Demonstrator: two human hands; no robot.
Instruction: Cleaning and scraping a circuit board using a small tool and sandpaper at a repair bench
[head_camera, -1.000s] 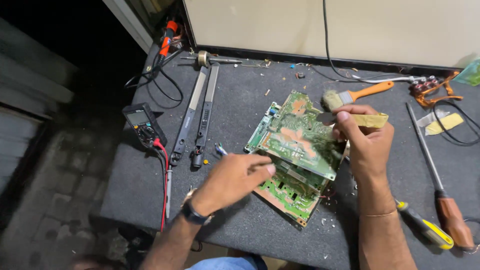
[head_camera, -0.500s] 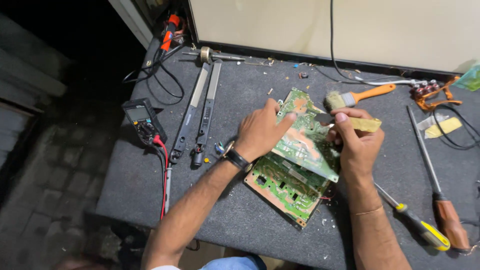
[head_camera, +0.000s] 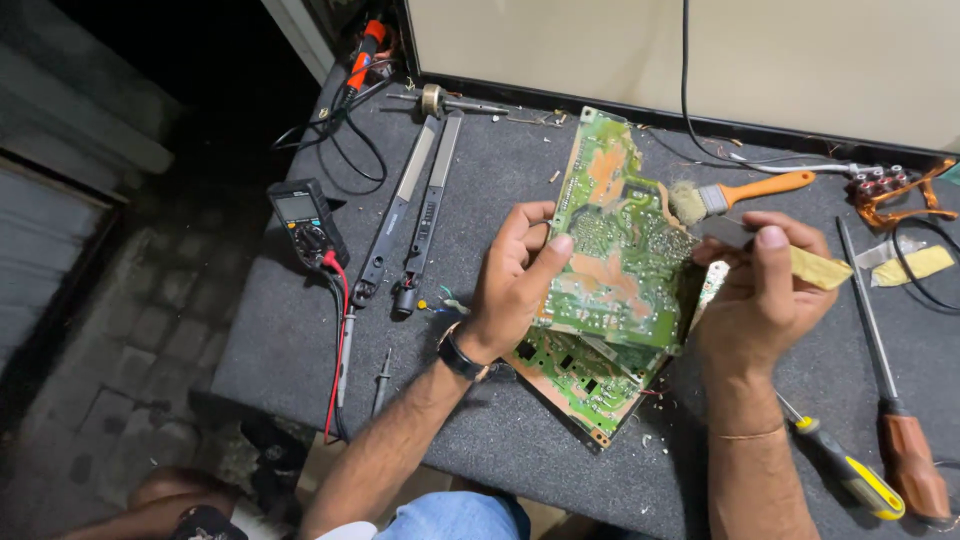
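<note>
My left hand (head_camera: 517, 277) grips the left edge of a green circuit board (head_camera: 612, 245) and holds it tilted up, solder side toward me. My right hand (head_camera: 762, 290) is at the board's right edge, pinching a small flat yellowish strip (head_camera: 818, 268) between thumb and fingers. A second green circuit board (head_camera: 575, 378) lies flat on the dark grey table (head_camera: 300, 330) beneath the raised one. A dark watch sits on my left wrist.
A black multimeter (head_camera: 305, 220) with a red lead lies at the left. Two long dark bars (head_camera: 415, 200) lie beside it. An orange-handled brush (head_camera: 745, 192), a brown-handled screwdriver (head_camera: 895, 400) and a yellow-handled screwdriver (head_camera: 850, 470) lie at the right. A white panel stands at the back.
My left hand moved from the lower board up to the upper board's left edge and lifted it upright. My right hand stayed at the board's right edge with the strip.
</note>
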